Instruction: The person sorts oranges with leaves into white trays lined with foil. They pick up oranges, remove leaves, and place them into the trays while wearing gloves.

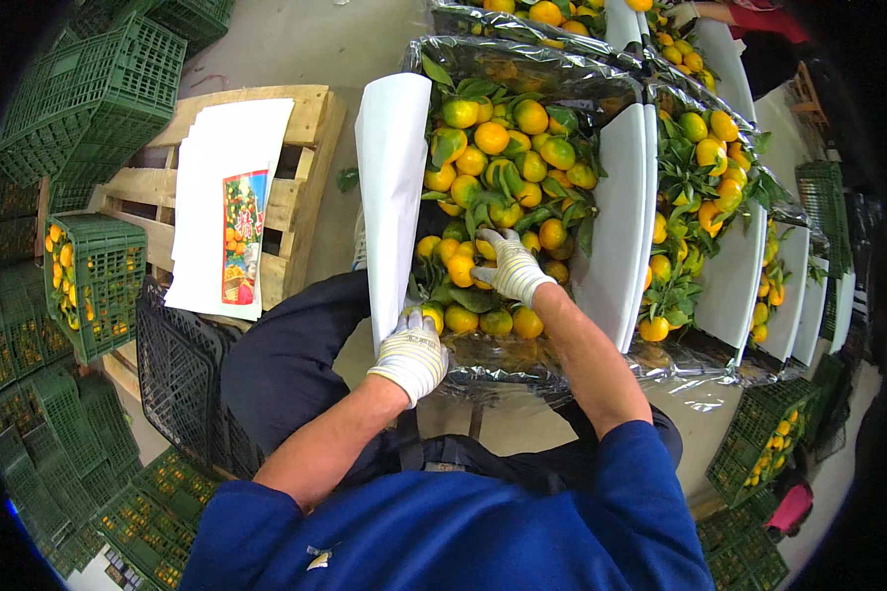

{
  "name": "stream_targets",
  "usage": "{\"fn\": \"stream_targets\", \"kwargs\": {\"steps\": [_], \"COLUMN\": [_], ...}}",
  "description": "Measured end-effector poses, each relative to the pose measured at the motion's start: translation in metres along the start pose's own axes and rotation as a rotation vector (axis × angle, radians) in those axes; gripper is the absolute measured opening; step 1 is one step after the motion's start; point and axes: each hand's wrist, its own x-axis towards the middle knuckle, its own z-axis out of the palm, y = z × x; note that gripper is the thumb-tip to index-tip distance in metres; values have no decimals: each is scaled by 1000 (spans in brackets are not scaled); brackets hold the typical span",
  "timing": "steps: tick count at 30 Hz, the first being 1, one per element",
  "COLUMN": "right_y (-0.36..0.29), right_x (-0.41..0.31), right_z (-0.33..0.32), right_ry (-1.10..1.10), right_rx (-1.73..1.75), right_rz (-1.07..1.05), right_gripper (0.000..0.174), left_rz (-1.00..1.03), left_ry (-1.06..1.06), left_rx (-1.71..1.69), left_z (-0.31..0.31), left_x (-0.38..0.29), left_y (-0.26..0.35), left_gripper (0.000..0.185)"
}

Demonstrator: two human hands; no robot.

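Observation:
In front of me stands a box lined with clear plastic film (517, 362), filled with leafy yellow-orange mandarins (491, 138), some still greenish. My right hand (515, 272), in a striped white work glove, reaches in among the fruit. Its thumb and fingers lie around a mandarin (486, 251) near the middle of the box. My left hand (412, 358), gloved alike, is at the near left corner, its fingertips against another mandarin (434, 316). Whether it grips that fruit I cannot tell. A white flap (392, 185) stands along the box's left side, touching my left fingers.
White boards (621, 221) separate this box from more mandarin boxes (709, 170) on the right. Left, printed white sheets (222, 185) lie on a wooden pallet (303, 192). Green crates (107, 273) surround the area; black crates (181, 369) stand by my leg. Another person's gloved hand (681, 15) shows top right.

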Motion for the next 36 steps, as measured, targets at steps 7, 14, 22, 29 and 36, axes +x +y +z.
{"fn": "stream_targets", "kwargs": {"steps": [7, 14, 22, 29, 36], "right_y": [1, -55, -71, -46, 118], "right_x": [1, 8, 10, 21, 6], "right_z": [-18, 54, 81, -50, -290], "right_ry": [105, -41, 18, 127, 1228], "right_rx": [103, -256, -475, -122, -298], "right_rz": [-102, -68, -57, -363, 368], "right_gripper": [44, 51, 56, 35, 46], "left_rz": [-32, -11, 20, 22, 20], "left_ry": [-98, -52, -168, -121, -73], "left_rx": [35, 18, -27, 103, 14], "left_z": [-7, -6, -19, 4, -4], "left_x": [1, -2, 11, 11, 3], "left_y": [2, -3, 2, -10, -12], "left_gripper": [61, 58, 61, 67, 65]}}
